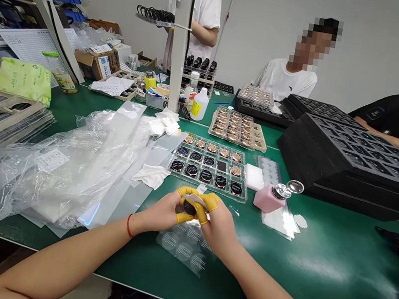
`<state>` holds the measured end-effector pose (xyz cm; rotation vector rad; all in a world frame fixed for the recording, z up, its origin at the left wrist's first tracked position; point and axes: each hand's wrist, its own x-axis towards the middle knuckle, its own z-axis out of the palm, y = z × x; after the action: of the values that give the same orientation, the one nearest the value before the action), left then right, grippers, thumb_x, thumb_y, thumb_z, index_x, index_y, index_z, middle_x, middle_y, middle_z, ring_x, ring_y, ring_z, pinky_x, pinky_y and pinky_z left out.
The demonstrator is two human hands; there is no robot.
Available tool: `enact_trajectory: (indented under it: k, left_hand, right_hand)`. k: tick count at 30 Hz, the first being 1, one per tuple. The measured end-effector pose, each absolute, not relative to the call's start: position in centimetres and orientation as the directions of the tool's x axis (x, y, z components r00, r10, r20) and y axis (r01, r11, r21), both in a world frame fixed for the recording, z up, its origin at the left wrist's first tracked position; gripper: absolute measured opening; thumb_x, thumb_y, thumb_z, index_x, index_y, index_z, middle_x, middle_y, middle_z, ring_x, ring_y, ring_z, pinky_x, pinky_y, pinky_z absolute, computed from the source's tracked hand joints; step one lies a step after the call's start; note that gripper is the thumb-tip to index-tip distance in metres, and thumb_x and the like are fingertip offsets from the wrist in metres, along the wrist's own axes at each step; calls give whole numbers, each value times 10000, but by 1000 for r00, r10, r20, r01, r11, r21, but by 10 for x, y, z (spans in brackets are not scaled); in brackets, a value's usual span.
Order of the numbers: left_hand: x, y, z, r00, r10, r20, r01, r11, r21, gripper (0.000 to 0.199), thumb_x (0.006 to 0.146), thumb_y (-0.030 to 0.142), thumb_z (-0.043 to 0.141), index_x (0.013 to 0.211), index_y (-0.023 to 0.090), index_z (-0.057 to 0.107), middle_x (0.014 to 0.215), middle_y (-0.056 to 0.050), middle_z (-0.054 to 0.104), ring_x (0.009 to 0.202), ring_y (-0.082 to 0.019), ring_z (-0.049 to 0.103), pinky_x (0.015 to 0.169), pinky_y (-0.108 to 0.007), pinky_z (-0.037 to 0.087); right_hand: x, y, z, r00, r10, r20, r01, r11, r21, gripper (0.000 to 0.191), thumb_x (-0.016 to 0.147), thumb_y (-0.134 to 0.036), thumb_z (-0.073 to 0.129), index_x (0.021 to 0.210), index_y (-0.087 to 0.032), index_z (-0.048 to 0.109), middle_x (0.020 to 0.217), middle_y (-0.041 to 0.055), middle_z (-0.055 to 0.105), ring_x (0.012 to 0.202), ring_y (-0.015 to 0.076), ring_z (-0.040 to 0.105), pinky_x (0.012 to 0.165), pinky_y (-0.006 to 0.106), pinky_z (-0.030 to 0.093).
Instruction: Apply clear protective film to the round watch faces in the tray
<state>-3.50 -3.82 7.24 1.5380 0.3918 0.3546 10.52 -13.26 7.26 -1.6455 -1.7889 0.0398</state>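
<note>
From my head view, my left hand (161,212) and right hand (219,229) pinch a dark round disc (189,208) above a clear sheet (183,250) on the green surface (322,260), my yellow-capped fingers (209,202) closed on it. A slip could drop the disc or smear its face, or my elbow could catch the tray (209,185) just beyond. My fingers hide most of the disc, and a pale tab (194,199) on it is hard to make out.
</note>
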Motion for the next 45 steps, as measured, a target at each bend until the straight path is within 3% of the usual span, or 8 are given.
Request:
enact_trajectory:
  k: [5, 9, 13, 20, 27, 34, 39, 45]
  left_hand:
    - [-39, -26, 71, 837, 527, -148, 114, 96, 989, 520, 702, 308, 723, 1147, 208, 473, 935, -44, 632, 786, -166, 630, 681, -271, 498]
    - [-43, -14, 70, 872, 216, -440, 315, 441, 840, 450, 675, 337, 742, 1034, 133, 562, 788, -59, 662, 638, -150, 645, 630, -277, 509]
    - [-40, -21, 72, 850, 231, -474, 273, 577, 770, 334, 647, 335, 767, 823, 113, 590, 718, -36, 644, 644, -126, 638, 675, -257, 500]
    - [-37, -39, 77, 877, 422, -229, 171, 171, 970, 521, 683, 240, 739, 1130, 202, 473, 818, 1, 626, 782, -157, 617, 712, -277, 474]
    - [-40, -33, 78, 870, 460, -176, 130, 132, 983, 474, 723, 270, 702, 1121, 225, 449, 825, 9, 592, 740, -137, 583, 666, -266, 457]
    - [-40, -35, 79, 873, 462, -154, 118, 106, 987, 494, 719, 282, 705, 1135, 218, 445, 842, -8, 597, 758, -156, 593, 679, -282, 469]
    - [-40, -37, 83, 875, 479, -68, 112, -63, 992, 364, 783, 322, 642, 1094, 210, 489, 818, -5, 592, 724, -143, 566, 632, -255, 441]
    - [-40, -38, 78, 889, 457, -31, 28, 14, 1000, 385, 782, 290, 650, 1113, 211, 468, 926, -25, 587, 781, -145, 575, 671, -255, 459]
  right_hand:
    - [124, -139, 91, 287, 884, 368, 654, 100, -750, 163, 869, -305, 487, 932, -217, 609, 863, 41, 633, 776, 177, 568, 700, 300, 446]
    - [145, -133, 83, 499, 863, 73, 386, -147, -911, 275, 807, -433, 555, 936, -194, 600, 807, 27, 618, 671, 164, 543, 602, 286, 429]
    - [155, -121, 70, 446, 890, -92, 188, -194, -963, 323, 760, -435, 585, 954, -177, 598, 754, 11, 595, 634, 147, 511, 589, 282, 428]
    - [146, -128, 87, 477, 878, -35, 78, -82, -994, 295, 734, -460, 632, 862, -204, 563, 762, 0, 589, 647, 136, 501, 587, 266, 409]
    - [134, -134, 92, 367, 927, -73, 29, -90, -996, 318, 739, -483, 637, 835, -205, 515, 688, -21, 560, 537, 102, 460, 487, 233, 393]
    - [133, -139, 103, 292, 955, 57, 348, -51, -936, 306, 890, -459, 413, 782, -198, 529, 745, 22, 557, 560, 116, 505, 510, 258, 461]
    - [118, -140, 97, 110, 942, 316, 792, 109, -601, 147, 890, -251, 444, 894, -219, 587, 809, 45, 588, 732, 169, 553, 612, 280, 460]
    - [109, -132, 71, 26, 890, 455, 915, 162, -370, 219, 887, -201, 390, 942, -186, 602, 780, 75, 594, 696, 184, 549, 588, 284, 437]
